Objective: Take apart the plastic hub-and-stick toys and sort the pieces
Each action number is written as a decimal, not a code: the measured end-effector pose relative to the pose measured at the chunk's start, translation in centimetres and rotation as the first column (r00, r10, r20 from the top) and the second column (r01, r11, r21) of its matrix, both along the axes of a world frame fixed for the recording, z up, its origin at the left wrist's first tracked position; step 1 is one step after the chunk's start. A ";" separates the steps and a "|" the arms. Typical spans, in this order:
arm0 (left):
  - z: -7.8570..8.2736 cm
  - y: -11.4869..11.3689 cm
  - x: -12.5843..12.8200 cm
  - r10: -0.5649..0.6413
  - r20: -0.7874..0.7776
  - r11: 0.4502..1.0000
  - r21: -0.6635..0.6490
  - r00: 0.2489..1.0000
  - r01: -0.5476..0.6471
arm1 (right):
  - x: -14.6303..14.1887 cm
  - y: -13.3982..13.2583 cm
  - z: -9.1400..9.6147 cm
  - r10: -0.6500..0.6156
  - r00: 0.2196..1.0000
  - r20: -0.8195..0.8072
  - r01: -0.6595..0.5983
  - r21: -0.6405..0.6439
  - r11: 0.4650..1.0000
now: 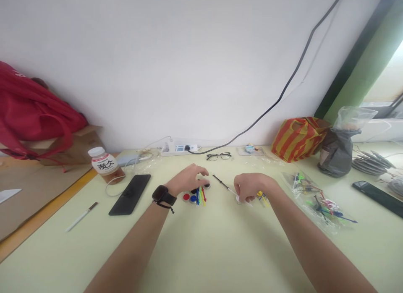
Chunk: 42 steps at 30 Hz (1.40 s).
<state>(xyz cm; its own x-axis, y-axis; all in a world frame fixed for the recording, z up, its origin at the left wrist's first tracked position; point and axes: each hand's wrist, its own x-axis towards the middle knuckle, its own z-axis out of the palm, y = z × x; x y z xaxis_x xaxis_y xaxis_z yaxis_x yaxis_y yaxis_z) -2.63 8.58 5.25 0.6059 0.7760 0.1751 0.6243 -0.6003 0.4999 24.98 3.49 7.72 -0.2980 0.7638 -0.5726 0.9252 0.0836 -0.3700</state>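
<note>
My left hand (188, 178), with a black watch (163, 195) on its wrist, is over a small cluster of parts with thumb and fingers apart. Close to its fingertips lies a black round piece (207, 185). Below the hand are a red disc (186, 197), a blue disc (193, 198) and several coloured plastic arrows (204, 194). My right hand (252, 186) is closed, fingers pointing down, at a small white round piece (237, 198). Yellow parts (260, 194) show partly behind it. Between the hands lies a thin black arrow (219, 181).
Clear plastic bags of coloured parts (327, 202) lie to the right. At left are a black phone (130, 194), a pen (82, 216) and a drink bottle (106, 165). Eyeglasses (219, 156) and a power strip (179, 148) with a cable sit by the wall.
</note>
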 end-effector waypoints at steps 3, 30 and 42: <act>0.9 0.8 -1.8 0.072 -0.032 0.997 -0.013 0.997 -0.073 | 0.4 0.1 0.5 -0.027 0.997 -0.075 0.030 0.038 0.999; 1.1 0.9 -3.3 0.191 -0.247 0.773 -0.558 0.950 -0.301 | -1.1 1.4 -1.1 -0.050 0.932 -0.360 0.151 0.259 0.954; 2.0 0.4 -3.1 0.194 -0.296 0.778 -0.535 0.935 -0.330 | -1.2 1.2 -1.0 -0.032 0.928 -0.372 0.148 0.287 0.946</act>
